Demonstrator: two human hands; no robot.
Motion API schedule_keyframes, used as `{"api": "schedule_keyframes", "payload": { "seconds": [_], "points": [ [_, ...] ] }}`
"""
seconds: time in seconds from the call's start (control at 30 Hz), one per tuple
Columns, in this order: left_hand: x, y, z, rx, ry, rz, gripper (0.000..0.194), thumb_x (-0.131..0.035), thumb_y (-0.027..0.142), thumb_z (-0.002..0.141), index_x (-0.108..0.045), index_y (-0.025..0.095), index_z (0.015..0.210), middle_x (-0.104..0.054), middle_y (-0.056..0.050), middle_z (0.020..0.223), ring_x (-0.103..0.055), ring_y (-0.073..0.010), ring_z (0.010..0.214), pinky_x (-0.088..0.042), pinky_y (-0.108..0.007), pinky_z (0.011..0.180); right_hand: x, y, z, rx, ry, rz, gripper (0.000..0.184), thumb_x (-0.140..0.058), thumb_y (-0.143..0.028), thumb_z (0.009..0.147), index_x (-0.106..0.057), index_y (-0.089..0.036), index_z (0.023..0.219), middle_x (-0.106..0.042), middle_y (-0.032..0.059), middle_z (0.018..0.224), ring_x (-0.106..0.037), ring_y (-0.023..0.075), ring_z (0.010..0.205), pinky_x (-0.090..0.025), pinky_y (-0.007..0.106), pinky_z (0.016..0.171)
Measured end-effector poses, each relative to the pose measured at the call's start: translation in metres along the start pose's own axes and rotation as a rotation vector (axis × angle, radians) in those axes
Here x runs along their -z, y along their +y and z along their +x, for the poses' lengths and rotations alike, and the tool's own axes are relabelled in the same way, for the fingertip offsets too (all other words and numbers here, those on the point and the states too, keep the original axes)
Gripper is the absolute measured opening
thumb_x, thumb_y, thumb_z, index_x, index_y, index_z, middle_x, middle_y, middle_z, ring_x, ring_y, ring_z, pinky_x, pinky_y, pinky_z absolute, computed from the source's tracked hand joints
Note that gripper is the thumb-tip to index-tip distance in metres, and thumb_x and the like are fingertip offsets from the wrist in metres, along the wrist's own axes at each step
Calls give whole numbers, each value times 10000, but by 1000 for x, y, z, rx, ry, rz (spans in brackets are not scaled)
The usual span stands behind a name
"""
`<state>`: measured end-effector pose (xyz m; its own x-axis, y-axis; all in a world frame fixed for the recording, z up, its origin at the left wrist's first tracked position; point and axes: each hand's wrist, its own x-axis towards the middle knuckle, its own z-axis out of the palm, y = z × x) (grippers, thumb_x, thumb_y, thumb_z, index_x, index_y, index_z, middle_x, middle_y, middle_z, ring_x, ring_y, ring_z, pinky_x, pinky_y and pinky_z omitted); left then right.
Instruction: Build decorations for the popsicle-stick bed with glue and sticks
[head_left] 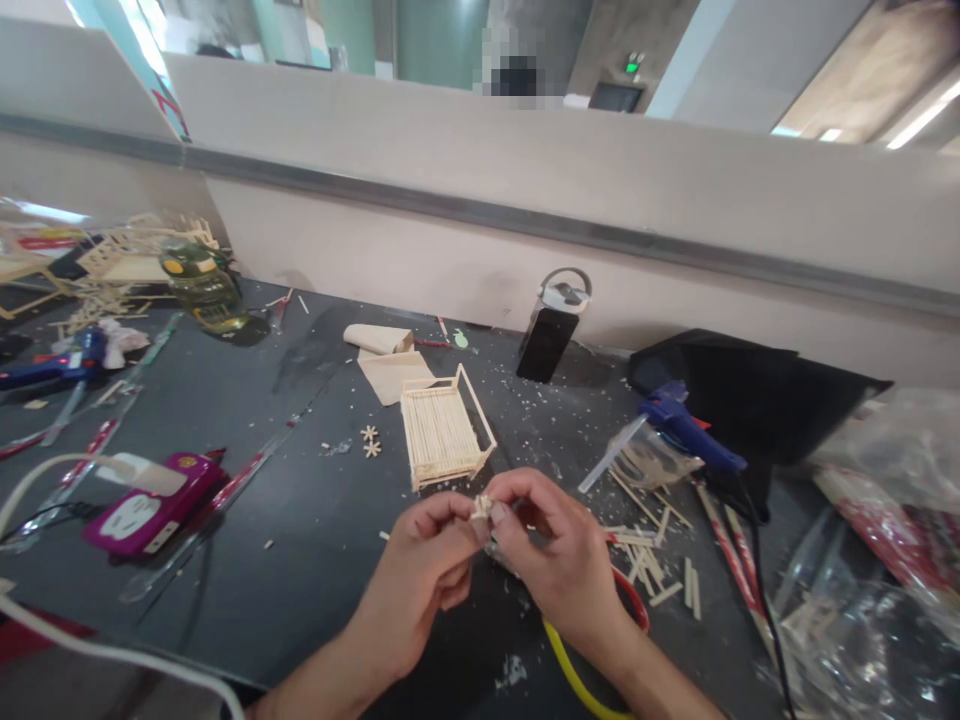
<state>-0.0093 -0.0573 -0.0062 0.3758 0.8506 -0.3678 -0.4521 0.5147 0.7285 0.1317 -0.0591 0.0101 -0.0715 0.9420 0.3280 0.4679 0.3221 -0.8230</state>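
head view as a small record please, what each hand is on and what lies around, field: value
left grip: fingertips on a small pale wooden piece
right grip: fingertips on the same piece
piece detail: partly hidden by fingers, exact shape unclear
just beyond hands: stick-built frame with raised rails
left of frame: two star-shaped pieces
right side: blue glue gun, loose short sticks
left side: purple power strip, second blue glue gun
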Motion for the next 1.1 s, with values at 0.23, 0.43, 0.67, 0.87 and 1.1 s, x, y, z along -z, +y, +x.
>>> {"api": "schedule_keyframes", "payload": {
  "seconds": [0.23, 0.43, 0.67, 0.87, 1.1],
  "points": [
    [8, 12, 0, 113, -155, 73, 308, -702, 381, 763, -516, 167, 642, -224, 109, 466, -119, -39, 418, -82, -188, 395, 13, -3, 4, -43, -138, 29, 101, -516, -139, 820, -591, -195, 782, -619, -9, 703, -555, 119, 584, -441, 233, 546],
    [12, 12, 6, 66, -183, -2, 203, -690, 312, 789, -658, 119, 737, -278, 100, 461, -139, -22, 407, -123, -170, 391, 23, -2, 2, -312, -103, 191, 98, -508, -186, 839, -585, -196, 780, -606, -21, 691, -543, 110, 574, -406, 214, 511],
    [18, 15, 20, 6, -174, -87, 62, -659, 199, 803, -666, 139, 792, -591, 6, 645, -214, -13, 409, -166, -165, 375, 22, 15, -26, -254, -212, -90, 184, -395, -146, 890, -431, -222, 727, -398, -63, 623, -409, 113, 573, -328, 226, 535],
    [7, 14, 27, -2, -211, -11, 106, -684, 247, 817, -629, 157, 802, -596, 15, 678, -274, -13, 425, -252, -160, 409, 20, 15, -30, -192, -40, -211, 157, -416, -139, 893, -466, -215, 765, -460, -51, 671, -458, 113, 592, -351, 229, 566],
    [5, 7, 25, -179, -307, 76, 123, -657, 273, 840, -685, 158, 873, -610, -31, 848, -484, -64, 548, -433, -222, 524, 14, 7, -16, -151, -26, -208, 177, -430, -114, 861, -449, -218, 719, -472, -49, 637, -465, 111, 549, -356, 230, 532]
  ]
}}
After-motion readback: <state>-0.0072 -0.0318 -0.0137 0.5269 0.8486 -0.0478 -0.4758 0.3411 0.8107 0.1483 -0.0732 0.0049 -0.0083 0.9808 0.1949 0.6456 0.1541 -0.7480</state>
